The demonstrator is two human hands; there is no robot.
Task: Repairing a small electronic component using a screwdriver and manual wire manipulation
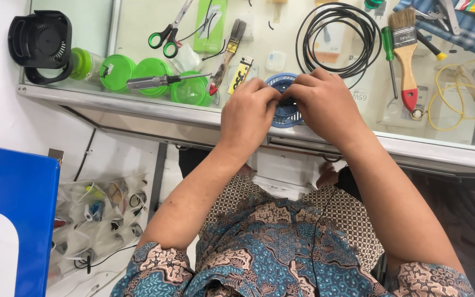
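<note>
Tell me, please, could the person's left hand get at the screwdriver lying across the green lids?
Probably yes: the left hand is busy on the blue round grille, but the screwdriver lies uncovered atop the green lids, with nothing between.

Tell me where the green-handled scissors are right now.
In the head view, the green-handled scissors lie at the counter's upper left, beyond the green lids and left of the left hand.

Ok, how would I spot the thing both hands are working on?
Look at the glass counter, near its front metal edge, just below the coiled black cable. The left hand and right hand meet over a round blue slotted grille, the only blue disc there; the nearby round lids are green.
</note>
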